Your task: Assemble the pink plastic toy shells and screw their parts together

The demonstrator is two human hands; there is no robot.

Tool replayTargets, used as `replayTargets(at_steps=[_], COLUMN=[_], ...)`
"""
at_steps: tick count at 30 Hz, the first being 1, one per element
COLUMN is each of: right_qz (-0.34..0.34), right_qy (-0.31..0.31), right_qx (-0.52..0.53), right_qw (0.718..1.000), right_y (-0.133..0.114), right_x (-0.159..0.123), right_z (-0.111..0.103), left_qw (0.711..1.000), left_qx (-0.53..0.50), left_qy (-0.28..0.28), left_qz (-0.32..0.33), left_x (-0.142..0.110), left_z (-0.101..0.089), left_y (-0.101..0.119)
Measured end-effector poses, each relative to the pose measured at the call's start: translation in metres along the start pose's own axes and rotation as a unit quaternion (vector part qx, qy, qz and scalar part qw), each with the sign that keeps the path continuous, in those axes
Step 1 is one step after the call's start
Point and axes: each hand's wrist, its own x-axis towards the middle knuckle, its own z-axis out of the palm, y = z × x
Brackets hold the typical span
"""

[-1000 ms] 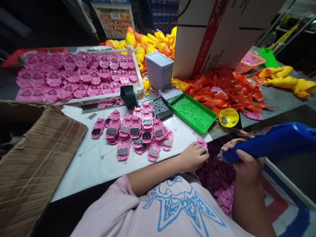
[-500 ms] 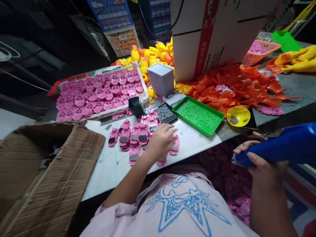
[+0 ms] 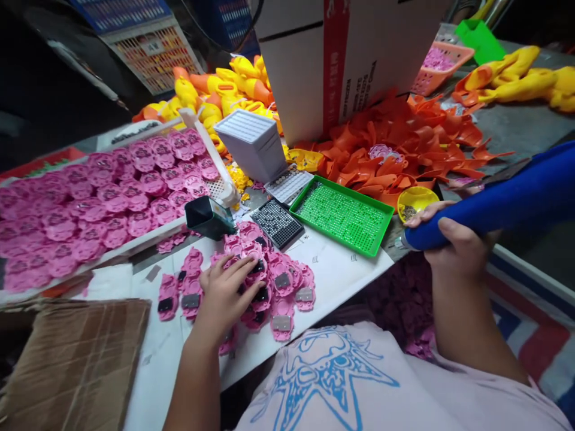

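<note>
My left hand (image 3: 231,293) lies over a cluster of pink plastic parts (image 3: 283,278) on a white sheet (image 3: 332,293), its fingers stretched out and apart. Several of these parts carry black or grey rectangular plates; the ones under my palm are hidden. At the right, my right hand (image 3: 458,242) is wrapped round a long blue electric screwdriver (image 3: 498,200). Its metal end points left, just in front of a yellow bowl (image 3: 420,197) of small screws.
A white tray (image 3: 135,251) full of pink parts is at left, above a cardboard box (image 3: 85,359). A black cup (image 3: 204,218), black perforated tray (image 3: 276,221) and green tray (image 3: 344,215) stand behind the cluster. Orange pieces (image 3: 381,161) lie before a large carton (image 3: 296,78).
My left hand has moved from the right side of the pink cluster to its left side, and several parts have shifted. The view has turned right. My right hand still grips the electric screwdriver.
</note>
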Motion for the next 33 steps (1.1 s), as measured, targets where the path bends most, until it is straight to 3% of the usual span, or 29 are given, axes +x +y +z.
replayTargets(at_steps=[4, 8, 10, 13, 16, 22, 33], right_qz=[-0.002, 0.014, 0.015, 0.031, 0.055, 0.077, 0.065], right_qy=[0.008, -0.010, -0.010, -0.019, -0.049, -0.076, -0.086], right_qx=[-0.004, -0.022, -0.032, -0.045, -0.042, -0.060, -0.049], right_qw=[1.000, 1.000, 0.999, 0.998, 0.996, 0.992, 0.993], right_y=[0.017, 0.036, 0.043, 0.050, 0.054, 0.059, 0.061], right_x=[0.013, 0.021, 0.024, 0.025, 0.023, 0.021, 0.021], right_z=[0.007, 0.010, 0.010, 0.009, 0.008, 0.005, 0.008], left_qw=[0.998, 0.990, 0.983, 0.963, 0.948, 0.959, 0.951], left_qx=[-0.021, -0.070, -0.123, -0.184, -0.186, -0.101, -0.097], left_qy=[0.031, 0.096, 0.064, -0.040, -0.097, -0.120, -0.179], left_qz=[0.041, 0.075, 0.117, 0.195, 0.240, 0.237, 0.230], left_x=[0.004, 0.008, 0.012, 0.021, 0.032, 0.039, 0.038], left_z=[-0.006, -0.014, -0.013, 0.001, 0.024, 0.061, 0.064], left_y=[0.009, 0.052, 0.082, 0.121, 0.141, 0.145, 0.140])
